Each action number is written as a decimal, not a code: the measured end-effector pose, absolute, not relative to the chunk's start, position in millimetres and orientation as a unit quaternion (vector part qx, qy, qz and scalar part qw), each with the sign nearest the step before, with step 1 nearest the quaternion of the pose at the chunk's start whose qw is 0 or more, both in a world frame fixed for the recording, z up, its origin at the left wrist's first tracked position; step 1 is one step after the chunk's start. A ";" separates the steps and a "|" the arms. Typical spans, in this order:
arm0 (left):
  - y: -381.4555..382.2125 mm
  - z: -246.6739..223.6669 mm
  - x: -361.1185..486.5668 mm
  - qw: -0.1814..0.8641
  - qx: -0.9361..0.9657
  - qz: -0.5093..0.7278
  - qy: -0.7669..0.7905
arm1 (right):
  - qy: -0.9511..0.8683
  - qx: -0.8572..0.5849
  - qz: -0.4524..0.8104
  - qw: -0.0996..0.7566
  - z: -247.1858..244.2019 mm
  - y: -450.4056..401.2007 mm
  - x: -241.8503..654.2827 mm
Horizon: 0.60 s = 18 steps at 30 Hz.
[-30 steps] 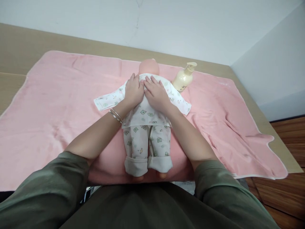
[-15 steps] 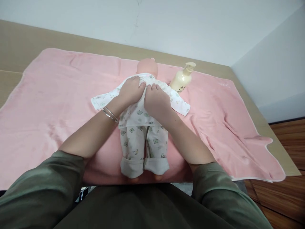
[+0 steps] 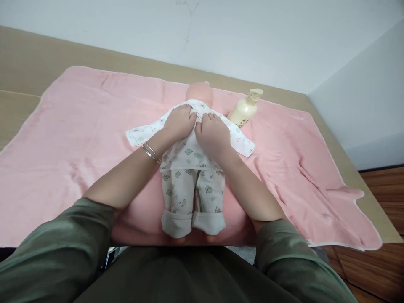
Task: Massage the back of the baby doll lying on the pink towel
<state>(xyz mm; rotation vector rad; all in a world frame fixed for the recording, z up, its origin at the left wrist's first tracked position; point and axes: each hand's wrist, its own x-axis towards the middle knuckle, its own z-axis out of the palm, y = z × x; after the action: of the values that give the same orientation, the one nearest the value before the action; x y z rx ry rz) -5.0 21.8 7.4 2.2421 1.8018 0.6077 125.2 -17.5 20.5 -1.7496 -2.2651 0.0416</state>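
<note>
A baby doll [image 3: 200, 92] lies stretched out with its head away from me and its feet toward me. It wears a white printed shirt [image 3: 192, 155], sleeves spread to both sides, and matching trousers [image 3: 206, 193] with turned-up cuffs. My left hand [image 3: 180, 122] is closed on the upper shirt, left of the middle, with a bracelet on its wrist. Close beside it, my right hand [image 3: 213, 134] is curled around shirt cloth, thumb toward the middle. The fingertips are partly hidden. A cream pump bottle [image 3: 243, 110] leans near the doll's right-hand sleeve in view.
Under the doll, a pink blanket [image 3: 85, 139] covers much of the wooden table [image 3: 28, 54], with wrinkles at the right. A white wall [image 3: 132, 29] rises behind the table. Dark wood panels [image 3: 375, 265] show at the lower right.
The whole view has shifted slightly, so everything sits a little lower and to the right. Both hands stay on the shirt; the right thumb has slid slightly toward me.
</note>
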 end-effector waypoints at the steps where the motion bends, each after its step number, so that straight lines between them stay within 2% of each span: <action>1: 24.7 5.3 -6.4 0.103 0.754 0.206 0.615 | -0.786 -0.603 0.012 0.137 22.2 -20.3 124.5; 12: -16.7 12.6 21.5 0.000 0.782 0.145 0.607 | -0.793 -0.588 0.097 0.123 21.2 12.9 147.9; 18: 13.0 5.3 2.7 0.054 0.768 0.187 0.610 | -0.792 -0.597 0.067 0.109 30.9 -12.2 134.3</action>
<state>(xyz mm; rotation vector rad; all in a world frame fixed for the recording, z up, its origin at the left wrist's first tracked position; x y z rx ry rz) 2.7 13.0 5.3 2.3345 1.8520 0.5689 134.3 -12.2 30.9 -1.7557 -2.3297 0.1963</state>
